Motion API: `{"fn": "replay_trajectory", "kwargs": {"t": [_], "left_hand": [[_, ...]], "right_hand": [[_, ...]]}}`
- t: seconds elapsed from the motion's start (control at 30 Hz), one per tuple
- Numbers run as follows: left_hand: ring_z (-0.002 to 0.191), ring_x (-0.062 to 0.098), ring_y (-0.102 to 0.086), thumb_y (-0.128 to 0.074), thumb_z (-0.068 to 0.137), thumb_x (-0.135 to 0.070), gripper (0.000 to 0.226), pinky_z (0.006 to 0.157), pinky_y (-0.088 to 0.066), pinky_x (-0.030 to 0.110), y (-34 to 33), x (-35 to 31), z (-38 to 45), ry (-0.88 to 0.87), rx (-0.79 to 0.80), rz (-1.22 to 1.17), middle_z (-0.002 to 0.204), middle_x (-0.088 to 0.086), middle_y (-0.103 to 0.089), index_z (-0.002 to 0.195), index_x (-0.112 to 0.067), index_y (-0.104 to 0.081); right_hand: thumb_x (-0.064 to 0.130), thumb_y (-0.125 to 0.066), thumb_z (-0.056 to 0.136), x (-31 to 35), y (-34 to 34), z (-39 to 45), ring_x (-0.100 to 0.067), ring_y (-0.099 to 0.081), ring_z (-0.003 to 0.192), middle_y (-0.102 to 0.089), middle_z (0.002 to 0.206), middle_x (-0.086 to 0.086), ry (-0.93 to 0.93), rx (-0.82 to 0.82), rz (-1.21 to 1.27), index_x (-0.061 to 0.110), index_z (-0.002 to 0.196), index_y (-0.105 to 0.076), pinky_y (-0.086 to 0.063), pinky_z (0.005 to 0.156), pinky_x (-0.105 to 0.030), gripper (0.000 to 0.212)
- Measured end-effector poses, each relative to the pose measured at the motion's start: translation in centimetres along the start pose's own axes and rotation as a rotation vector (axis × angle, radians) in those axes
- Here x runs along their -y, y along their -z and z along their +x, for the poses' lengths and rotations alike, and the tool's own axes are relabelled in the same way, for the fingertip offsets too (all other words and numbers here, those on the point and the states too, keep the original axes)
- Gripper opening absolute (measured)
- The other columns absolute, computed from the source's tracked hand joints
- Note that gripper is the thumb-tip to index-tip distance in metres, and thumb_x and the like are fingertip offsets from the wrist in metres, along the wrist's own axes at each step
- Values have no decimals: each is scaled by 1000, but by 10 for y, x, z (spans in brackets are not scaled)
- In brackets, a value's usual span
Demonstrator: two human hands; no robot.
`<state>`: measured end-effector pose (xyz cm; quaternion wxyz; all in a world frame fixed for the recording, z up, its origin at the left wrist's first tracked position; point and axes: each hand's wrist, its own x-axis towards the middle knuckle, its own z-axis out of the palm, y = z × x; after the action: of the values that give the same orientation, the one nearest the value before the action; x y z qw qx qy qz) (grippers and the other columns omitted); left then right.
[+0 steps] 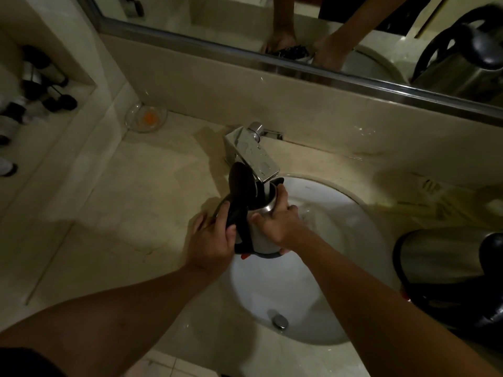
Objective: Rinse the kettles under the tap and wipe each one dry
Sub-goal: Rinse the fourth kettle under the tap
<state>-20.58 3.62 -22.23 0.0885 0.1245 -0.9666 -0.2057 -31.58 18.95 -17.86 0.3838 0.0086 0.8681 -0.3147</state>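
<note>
Left hand curled around the black handle, right hand wrapped around the steel body, a person tilts a kettle under the tap over the sink; keeping the mouth beneath the spout seems wise.

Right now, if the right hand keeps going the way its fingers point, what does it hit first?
The right hand grips the kettle body, fingers pointing up toward the tap. Straight on, it would probably meet the tap spout first, just above the kettle's open mouth; depth is unclear.
</note>
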Motion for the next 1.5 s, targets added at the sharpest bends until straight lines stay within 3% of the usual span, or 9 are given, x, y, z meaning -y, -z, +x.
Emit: {"fn": "replay_trajectory", "kwargs": {"t": [0.07,0.17,0.3,0.37,0.53,0.83,1.5], "left_hand": [[104,36,-67,-36,96,-32,57,114,-28,42,0,0,0,4,12,-9,98,17,-77,146,-6,-44],[105,35,-67,-37,97,-31,56,114,-31,43,2,-1,0,-2,17,-8,100,16,-77,147,-6,-43],[108,35,-65,-39,97,-30,56,113,-33,45,2,-1,0,-3,36,-5,105,15,-76,148,-8,-41],[108,35,-65,-42,96,-28,56,113,-35,46,3,-1,1,-5,34,-8,106,16,-76,148,-7,-41],[106,34,-66,-47,96,-23,54,113,-34,46,4,-4,1,11,22,-46,103,14,-77,147,-7,-42],[107,35,-64,-39,97,-29,55,114,-31,44,1,0,2,6,37,-35,104,15,-76,148,-8,-39],[101,36,-66,-38,96,-31,56,111,-34,44,-1,0,5,17,22,-9,103,16,-76,146,-7,-44]], "right_hand": [[76,-59,72,0,1,1,-53,-38,137,-24,157,-19,-12,8,3,57,150,16,-56,91,-58,109],[67,-59,86,-3,2,3,-51,-36,140,-24,159,-21,9,-4,-41,47,156,16,-49,95,-47,104],[68,-59,87,-5,1,0,-51,-34,142,-23,160,-22,9,-4,-33,46,157,17,-43,110,-57,105],[70,-58,85,-5,0,-1,-52,-37,140,-24,159,-22,8,-6,-34,49,155,18,-45,108,-60,105],[68,-57,89,-2,1,-1,-51,-34,142,-23,160,-23,13,-5,-46,45,157,17,-43,107,-53,104],[70,-58,86,-1,2,0,-50,-28,145,-23,160,-24,5,-11,-44,46,157,16,-33,114,-58,105],[70,-58,86,-3,3,1,-48,-30,145,-22,159,-22,13,4,-15,46,157,16,-36,112,-53,105]]}}
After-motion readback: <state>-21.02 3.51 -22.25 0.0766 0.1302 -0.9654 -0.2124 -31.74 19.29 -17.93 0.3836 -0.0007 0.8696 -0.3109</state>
